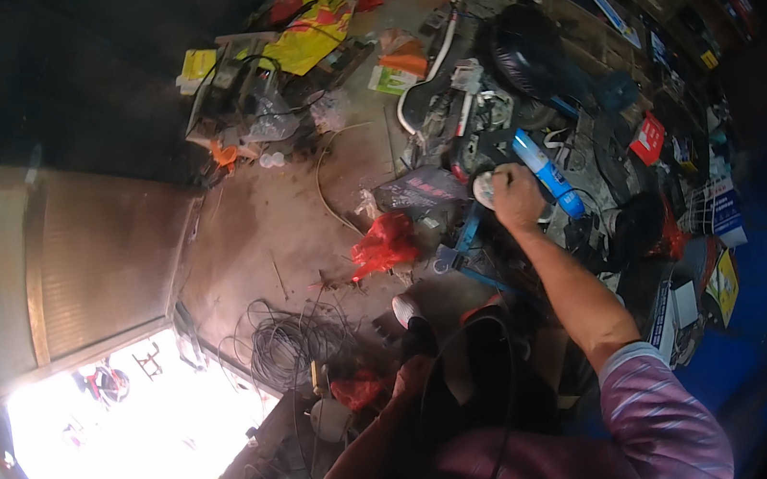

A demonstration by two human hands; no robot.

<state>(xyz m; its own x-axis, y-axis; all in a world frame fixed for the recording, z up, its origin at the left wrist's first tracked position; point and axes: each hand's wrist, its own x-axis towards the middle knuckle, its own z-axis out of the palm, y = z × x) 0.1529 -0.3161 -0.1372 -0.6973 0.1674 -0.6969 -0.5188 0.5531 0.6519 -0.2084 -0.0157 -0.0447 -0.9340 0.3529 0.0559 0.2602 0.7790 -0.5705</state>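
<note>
My right hand reaches forward over a cluttered heap, its fingers closed on a round, whitish, disc-like thing; its exact kind is too small to make out. A blue spray can with a white upper part lies tilted just right of that hand. Low in the middle, my left hand rests by my dark-clad leg, its fingers too dim to read. A crumpled red plastic bag lies on the floor ahead of my legs, beside a dark printed bag.
A tangle of grey cable lies on the floor at the left, near a bright doorway. Packed shelves line the right. Yellow bags and wrappers pile up at the far side. A red box sits right of the can.
</note>
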